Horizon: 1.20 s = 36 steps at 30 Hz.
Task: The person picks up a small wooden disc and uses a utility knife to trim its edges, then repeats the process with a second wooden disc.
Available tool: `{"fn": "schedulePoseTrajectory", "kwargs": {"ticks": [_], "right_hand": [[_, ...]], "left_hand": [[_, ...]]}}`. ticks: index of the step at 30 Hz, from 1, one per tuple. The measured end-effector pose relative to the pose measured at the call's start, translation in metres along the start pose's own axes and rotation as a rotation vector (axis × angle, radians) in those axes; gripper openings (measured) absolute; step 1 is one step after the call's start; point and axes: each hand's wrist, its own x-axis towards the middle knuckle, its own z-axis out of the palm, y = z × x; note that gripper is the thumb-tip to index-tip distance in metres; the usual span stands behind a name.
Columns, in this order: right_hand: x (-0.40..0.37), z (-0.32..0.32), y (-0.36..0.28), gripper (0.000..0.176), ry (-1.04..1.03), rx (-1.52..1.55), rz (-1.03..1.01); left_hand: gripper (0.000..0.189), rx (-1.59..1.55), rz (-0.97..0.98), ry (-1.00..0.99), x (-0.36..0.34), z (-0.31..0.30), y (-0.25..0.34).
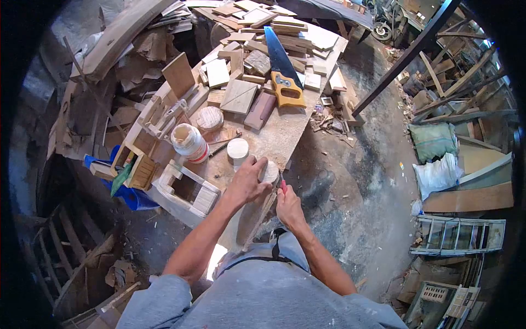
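A round wooden piece [269, 172] sits at the near right edge of the table [282, 140], in front of the person. The left hand [249, 182] grips it from its left side, fingers curled over it. The right hand [290, 207] is closed around a red-handled tool [283, 187], whose tip is at the right side of the piece; whether they touch is hard to tell.

Just beyond the left hand stands a pale wooden cylinder [238, 149]. To its left is an open white jar [190, 143] with a red-marked label, and beyond the jar lies a round wooden block [210, 118]. A rectangular wooden frame [189, 189] rests at the near left edge of the table, near the jar.

Farther back, a handsaw [285, 79] with a yellow handle lies beside a reddish-brown block [260, 111], its dark blade over a heap of wood offcuts [239, 96].
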Motion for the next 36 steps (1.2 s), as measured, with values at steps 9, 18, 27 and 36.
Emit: {"fn": "schedulePoseTrajectory", "kwargs": {"ticks": [9,18,27,36], "right_hand": [[0.024,-0.02,0.02,0.027,-0.366,0.458,0.151],[0.008,-0.002,0.019,0.036,-0.021,0.168,-0.045],[0.006,0.004,-0.003,0.03,0.015,-0.025,-0.005],[0.021,-0.013,0.023,0.029,-0.201,0.388,0.092]], "left_hand": [[0.077,0.04,-0.102,-0.026,0.001,-0.001,0.006],[0.069,0.048,-0.032,0.079,-0.004,0.006,0.008],[0.073,0.015,0.015,0.095,-0.002,0.016,-0.006],[0.078,0.087,-0.102,0.112,-0.004,0.014,0.011]]}}
